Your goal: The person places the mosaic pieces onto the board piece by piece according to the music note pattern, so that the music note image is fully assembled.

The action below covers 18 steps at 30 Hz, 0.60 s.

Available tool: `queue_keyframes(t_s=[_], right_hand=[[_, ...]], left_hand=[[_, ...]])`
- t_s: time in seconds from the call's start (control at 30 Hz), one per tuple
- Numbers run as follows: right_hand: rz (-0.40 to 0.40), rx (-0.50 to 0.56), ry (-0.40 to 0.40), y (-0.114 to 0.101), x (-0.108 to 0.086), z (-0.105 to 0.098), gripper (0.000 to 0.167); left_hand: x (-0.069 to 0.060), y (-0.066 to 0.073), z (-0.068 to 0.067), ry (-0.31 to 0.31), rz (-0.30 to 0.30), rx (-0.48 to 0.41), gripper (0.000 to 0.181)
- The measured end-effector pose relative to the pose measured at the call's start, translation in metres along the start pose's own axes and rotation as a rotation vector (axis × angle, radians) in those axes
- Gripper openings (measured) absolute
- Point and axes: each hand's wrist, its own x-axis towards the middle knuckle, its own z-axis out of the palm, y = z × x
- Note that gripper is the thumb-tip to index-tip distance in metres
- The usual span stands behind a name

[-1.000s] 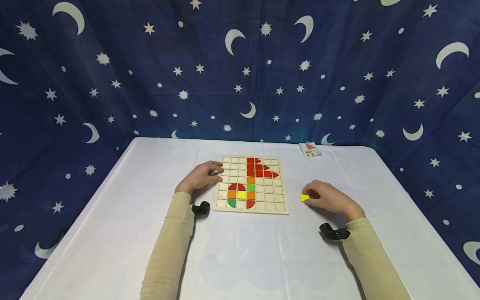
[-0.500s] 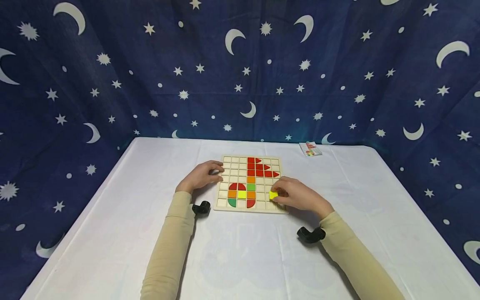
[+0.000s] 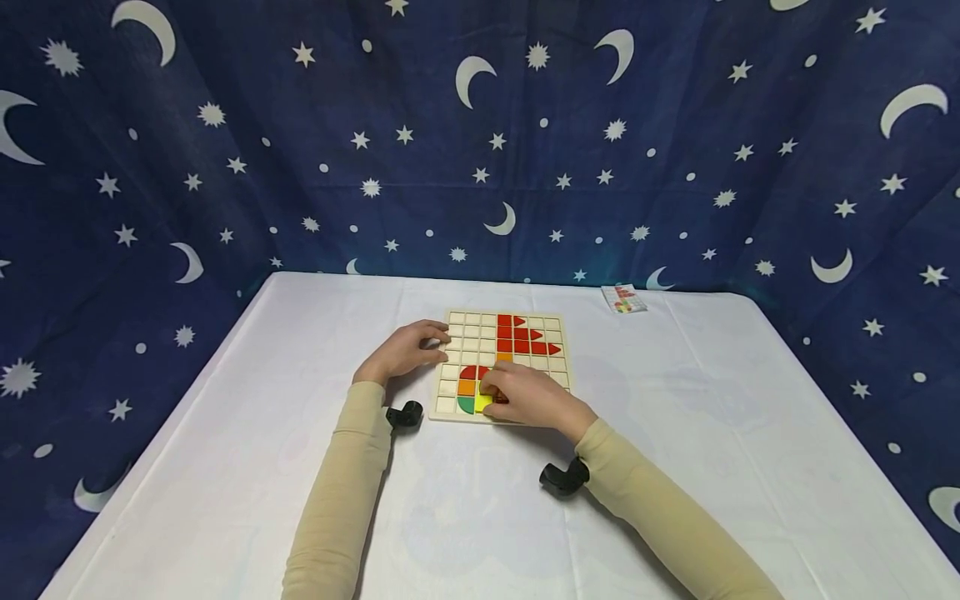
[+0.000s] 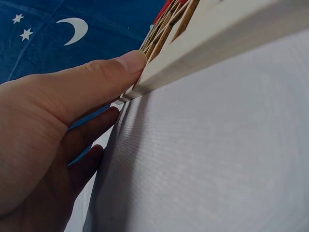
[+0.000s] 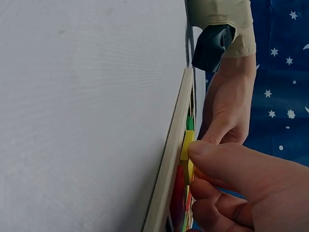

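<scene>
A square wooden grid board (image 3: pixel 457 350) lies on the table with coloured tiles in its cells. My left hand (image 3: pixel 401 352) rests against its left edge; the thumb (image 4: pixel 130 62) touches the rim in the left wrist view and the other fingers lie beyond it. Between thumb and finger, my right hand (image 3: pixel 536 398) pinches a yellow tile (image 5: pixel 187 150) over the board's bottom row. Beside that tile is a green rounded tile (image 3: pixel 466 405). Red tiles (image 3: pixel 505 333) stand toward the upper right of the board. My right hand covers several cells and tiles.
A small picture card (image 3: pixel 624 298) with a similar coloured pattern lies at the table's back right. White cloth (image 3: pixel 675 400) covers the table. A dark blue curtain (image 3: pixel 420 167) with moons and stars hangs behind and at the sides.
My right hand has carried the yellow tile leftward from the table right of the board to the bottom row. The left hand has stayed at the board's left edge.
</scene>
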Motion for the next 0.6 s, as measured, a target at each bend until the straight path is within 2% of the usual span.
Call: queue_keyframes(t_s=[0.2,0.43,0.6], right_hand=[[-0.021,0.009,0.003,0.0001,0.0002,-0.0005,0.018],[-0.009,0.033,-0.026,0.0023,-0.0006,0.0001,0.009],[-0.018,0.052,-0.01,0.0025,-0.0014,0.0027,0.009]], left_hand=[[0.0008,0.0018,-0.0007,0.003,0.002,0.002,0.038],[0.0002,0.0034,-0.0005,0.002,-0.008,-0.005,0.037],[-0.0006,0.0031,0.0004,0.002,-0.018,-0.008,0.037]])
